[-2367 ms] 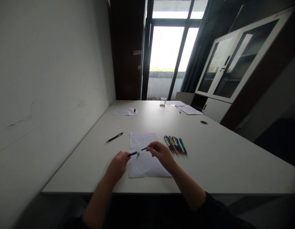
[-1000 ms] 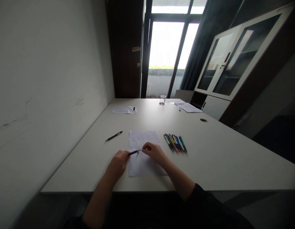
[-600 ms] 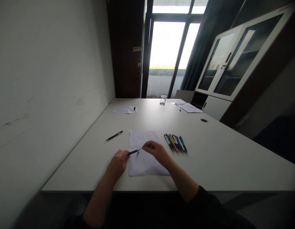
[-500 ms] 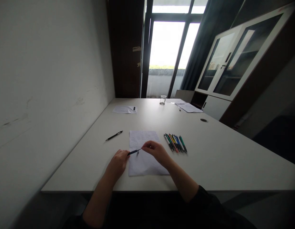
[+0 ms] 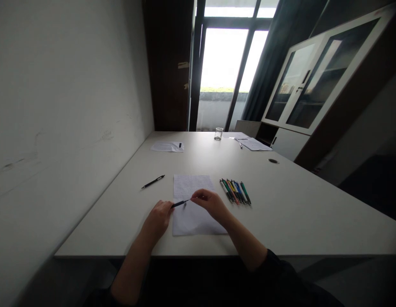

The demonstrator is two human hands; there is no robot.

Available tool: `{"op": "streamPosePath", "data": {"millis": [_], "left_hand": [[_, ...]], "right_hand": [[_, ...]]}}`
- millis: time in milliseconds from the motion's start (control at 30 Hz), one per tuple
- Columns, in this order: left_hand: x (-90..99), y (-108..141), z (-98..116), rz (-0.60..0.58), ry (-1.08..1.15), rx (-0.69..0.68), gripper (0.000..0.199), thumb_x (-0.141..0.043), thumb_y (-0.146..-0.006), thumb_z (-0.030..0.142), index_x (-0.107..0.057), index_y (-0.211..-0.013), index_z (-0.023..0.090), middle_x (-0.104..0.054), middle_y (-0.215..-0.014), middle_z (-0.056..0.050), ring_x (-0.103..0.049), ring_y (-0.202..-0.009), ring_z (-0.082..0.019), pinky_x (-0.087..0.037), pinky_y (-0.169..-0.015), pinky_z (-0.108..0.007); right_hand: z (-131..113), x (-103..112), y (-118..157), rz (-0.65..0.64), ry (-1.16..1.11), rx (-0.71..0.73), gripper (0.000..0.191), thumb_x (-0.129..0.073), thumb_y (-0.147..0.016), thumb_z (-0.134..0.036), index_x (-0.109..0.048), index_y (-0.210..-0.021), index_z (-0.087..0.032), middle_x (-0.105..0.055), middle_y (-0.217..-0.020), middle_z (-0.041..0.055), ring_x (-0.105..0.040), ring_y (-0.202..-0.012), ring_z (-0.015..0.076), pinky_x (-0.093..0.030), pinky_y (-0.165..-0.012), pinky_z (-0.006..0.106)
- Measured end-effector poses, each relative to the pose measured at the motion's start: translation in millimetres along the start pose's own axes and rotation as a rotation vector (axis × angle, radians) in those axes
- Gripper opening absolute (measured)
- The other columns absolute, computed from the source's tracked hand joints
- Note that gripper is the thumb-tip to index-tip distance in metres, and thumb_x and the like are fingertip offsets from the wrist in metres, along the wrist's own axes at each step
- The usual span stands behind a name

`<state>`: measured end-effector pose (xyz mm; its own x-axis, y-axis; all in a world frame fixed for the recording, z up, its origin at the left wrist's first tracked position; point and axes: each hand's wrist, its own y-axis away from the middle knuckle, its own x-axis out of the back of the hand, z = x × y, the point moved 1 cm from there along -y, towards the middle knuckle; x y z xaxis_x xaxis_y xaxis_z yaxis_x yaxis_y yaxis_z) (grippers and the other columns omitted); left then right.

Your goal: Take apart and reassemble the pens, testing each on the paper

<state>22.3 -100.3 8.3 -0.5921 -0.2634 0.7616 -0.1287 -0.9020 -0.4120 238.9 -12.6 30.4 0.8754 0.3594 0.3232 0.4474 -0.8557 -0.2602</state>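
Over a lined paper sheet [image 5: 198, 224], my left hand [image 5: 158, 219] is closed around a dark pen barrel [image 5: 179, 204], which points to the right. A thin tip or refill sticks out of the barrel's right end. My right hand [image 5: 209, 204] has thumb and finger pinched at the end of that thin part; what exactly lies between them is too small to make out. A small object, blurred, shows just below the barrel on the paper. Right of the sheet, several coloured pens [image 5: 235, 192] lie side by side. A black pen [image 5: 153, 181] rests alone at the left.
The white table [image 5: 297, 213] meets a wall on the left. Toward its far edge are a paper with a dark mark [image 5: 167, 146], a clear glass [image 5: 218, 134] and stacked papers [image 5: 254, 144] with a pen. A round cable hole [image 5: 273, 161] is at the right.
My right hand has shifted very slightly to the right; the rest looks the same.
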Motion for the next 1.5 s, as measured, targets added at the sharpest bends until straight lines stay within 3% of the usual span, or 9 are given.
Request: {"op": "streamPosePath", "data": {"millis": [333, 633, 1167, 1500], "left_hand": [[1.1, 0.1, 2.9, -0.022, -0.024, -0.032, 0.016, -0.047, -0.093, 0.012, -0.059, -0.099, 0.020, -0.062, -0.088, -0.005, -0.054, -0.088, -0.021, -0.046, -0.077, -0.032], [-0.6, -0.4, 0.2, -0.015, -0.061, -0.067, 0.018, -0.047, -0.093, 0.010, -0.060, -0.102, 0.020, -0.062, -0.089, -0.005, -0.053, -0.089, -0.021, -0.047, -0.077, -0.032], [-0.9, 0.3, -1.2, -0.009, -0.068, -0.056, 0.020, -0.045, -0.094, 0.011, -0.060, -0.104, 0.020, -0.063, -0.089, -0.004, -0.054, -0.088, -0.020, -0.047, -0.078, -0.032], [-0.6, 0.7, -3.3, 0.035, -0.082, -0.039, 0.020, -0.041, -0.095, 0.013, -0.059, -0.101, 0.021, -0.063, -0.086, -0.005, -0.054, -0.085, -0.021, -0.046, -0.075, -0.034]], "right_hand": [[-11.2, -6.9, 1.8, -0.060, 0.178, 0.175, 0.012, -0.068, -0.081, -0.029, -0.071, -0.085, -0.019, -0.066, -0.074, 0.0006, -0.056, -0.066, 0.0122, -0.045, -0.064, 0.024], [-11.1, -8.5, 1.5, -0.067, 0.237, 0.215, 0.008, -0.070, -0.080, -0.026, -0.072, -0.084, -0.019, -0.066, -0.072, 0.0002, -0.055, -0.065, 0.0119, -0.043, -0.063, 0.024], [-10.8, -11.7, 2.5, -0.015, 0.379, 0.331, 0.015, -0.067, -0.086, -0.035, -0.073, -0.084, -0.021, -0.068, -0.076, 0.0025, -0.058, -0.067, 0.0134, -0.045, -0.067, 0.026], [-3.1, -3.8, -4.1, -0.078, 0.348, 0.243, 0.024, -0.069, -0.084, -0.036, -0.070, -0.103, -0.021, -0.068, -0.090, 0.0039, -0.061, -0.070, 0.0130, -0.050, -0.067, 0.026]]}}
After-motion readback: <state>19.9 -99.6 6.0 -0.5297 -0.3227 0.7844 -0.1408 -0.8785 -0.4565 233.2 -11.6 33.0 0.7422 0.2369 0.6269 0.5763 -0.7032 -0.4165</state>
